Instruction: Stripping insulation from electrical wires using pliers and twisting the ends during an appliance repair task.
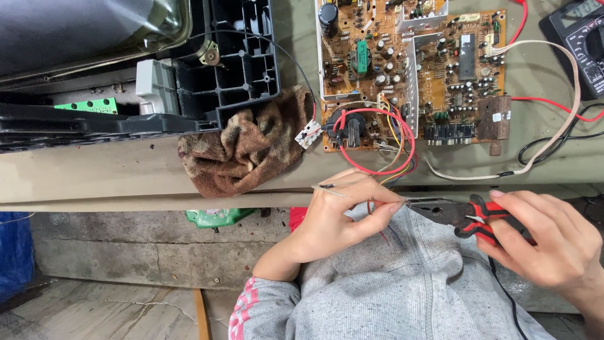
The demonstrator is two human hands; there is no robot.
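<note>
My left hand (340,217) pinches thin coloured wires (384,234) between thumb and forefinger, just below the bench edge. A small component with wire leads (327,187) rests between its upper fingers. My right hand (544,242) grips red-and-black pliers (462,214) by the handles. The plier jaws point left and meet my left fingertips at the wire. A brown circuit board (409,69) crowded with parts lies on the bench above, with a red wire loop (384,141) hanging off its near edge.
A brown rag (242,148) lies on the bench left of the board. A black plastic casing (233,63) takes up the upper left. A black multimeter (582,31) with red and black leads sits at the top right. A beige cable (553,135) curves along the right.
</note>
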